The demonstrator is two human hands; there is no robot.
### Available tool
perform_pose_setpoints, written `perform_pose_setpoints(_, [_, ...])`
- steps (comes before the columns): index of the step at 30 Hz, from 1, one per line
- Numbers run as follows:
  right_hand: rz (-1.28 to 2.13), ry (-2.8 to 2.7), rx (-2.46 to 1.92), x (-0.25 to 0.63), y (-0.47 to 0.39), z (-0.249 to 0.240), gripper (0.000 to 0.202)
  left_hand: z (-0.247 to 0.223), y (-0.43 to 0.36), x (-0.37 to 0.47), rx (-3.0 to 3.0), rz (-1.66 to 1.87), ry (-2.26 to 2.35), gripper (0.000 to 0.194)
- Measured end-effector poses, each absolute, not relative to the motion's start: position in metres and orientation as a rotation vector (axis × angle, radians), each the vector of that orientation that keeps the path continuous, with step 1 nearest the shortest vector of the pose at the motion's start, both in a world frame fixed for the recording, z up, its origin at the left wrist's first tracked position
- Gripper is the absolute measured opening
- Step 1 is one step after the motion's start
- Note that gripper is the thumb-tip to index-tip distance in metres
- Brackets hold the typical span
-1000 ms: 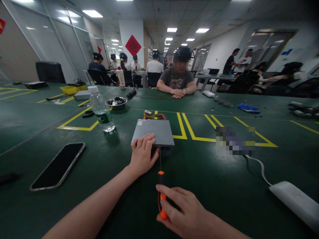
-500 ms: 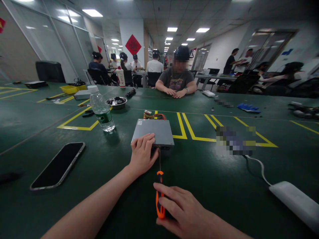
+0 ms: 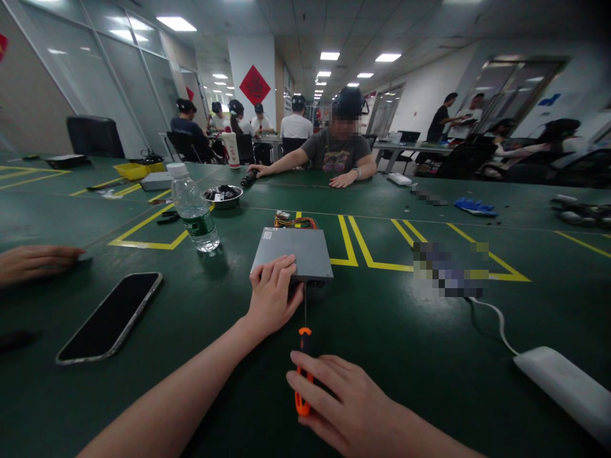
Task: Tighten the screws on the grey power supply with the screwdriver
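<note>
A grey computer power supply (image 3: 300,247) lies flat on the green table, its bundle of coloured wires (image 3: 296,221) at the far side. My left hand (image 3: 272,292) grips its near left corner, fingers over the top and thumb by the near face. In my right hand (image 3: 338,394) is an orange and black screwdriver (image 3: 302,381), held between fingers and thumb. Its shaft points away from me and reaches the near face of the power supply close to my left thumb. Where exactly the tip sits is hidden.
A water bottle (image 3: 195,210) stands left of the power supply, near a metal bowl (image 3: 223,197). A phone (image 3: 111,318) lies at left, beside another person's hand (image 3: 38,262). At right are a white power strip (image 3: 563,388) and its cable. Opposite sits a person (image 3: 338,149).
The person opposite has reached out and taken hold of a dark object near the bowl. Another person's hand has appeared at the left. My right fingers have shifted slightly around the screwdriver handle.
</note>
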State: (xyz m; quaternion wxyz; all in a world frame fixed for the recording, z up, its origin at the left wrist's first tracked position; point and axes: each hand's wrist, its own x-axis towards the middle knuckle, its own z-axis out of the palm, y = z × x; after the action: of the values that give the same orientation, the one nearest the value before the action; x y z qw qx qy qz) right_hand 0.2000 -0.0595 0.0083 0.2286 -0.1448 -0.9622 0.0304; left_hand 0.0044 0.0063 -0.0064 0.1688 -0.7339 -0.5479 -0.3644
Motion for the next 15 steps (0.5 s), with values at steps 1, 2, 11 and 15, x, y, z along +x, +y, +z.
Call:
perform_pose_setpoints(1, [0.073,-2.668,-0.398,0.1994,-0.0599,0.0090,0.030,-0.0063,0.0063,0.0043,-2.087,-1.035,-1.559,0.026])
perform_pose_setpoints(2, [0.054,-2.664,-0.396,0.1991,-0.0600,0.0088,0.029,-0.0063,0.0062,0.0043,-2.086,-1.036,-1.559,0.026])
perform_pose_setpoints(11, [0.069,-2.503,-0.375,0.2014,-0.0573,0.0024,0.025,-0.0063,0.0065,0.0051,-2.076,-1.030,-1.565,0.025])
perform_pose_setpoints(15, [0.036,-2.578,-0.417,0.1998,-0.0588,0.0077,0.025,-0.0066,0.0064,0.0053,-2.079,-1.033,-1.565,0.025])
